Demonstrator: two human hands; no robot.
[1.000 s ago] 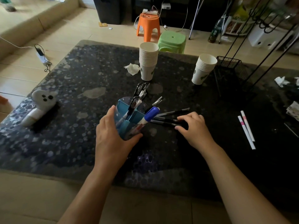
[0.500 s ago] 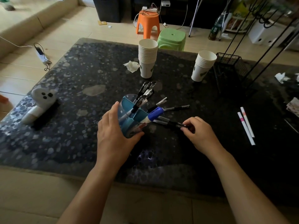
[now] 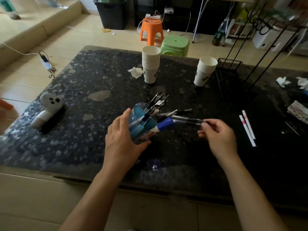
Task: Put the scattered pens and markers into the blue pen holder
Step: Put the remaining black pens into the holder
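The blue pen holder (image 3: pixel 140 126) is tilted toward the right on the dark table, with my left hand (image 3: pixel 122 141) wrapped around its near side. Several pens and a blue-capped marker (image 3: pixel 164 125) stick out of it. My right hand (image 3: pixel 218 136) pinches the ends of two dark pens (image 3: pixel 186 120), lifted just off the table, their tips pointing into the holder's mouth. Two white markers with pink bands (image 3: pixel 247 127) lie flat on the table to the right of my right hand.
Two stacks of paper cups (image 3: pixel 150 65) (image 3: pixel 205 70) stand behind the holder. A white ghost-shaped toy (image 3: pixel 46 109) lies at left. A black wire rack (image 3: pixel 233 75) stands at back right, with crumpled tissues (image 3: pixel 283 81) and papers near the right edge.
My right hand closed on the dark pens lying beside the holder and raised them off the table. My left hand kept its grip on the tilted holder.
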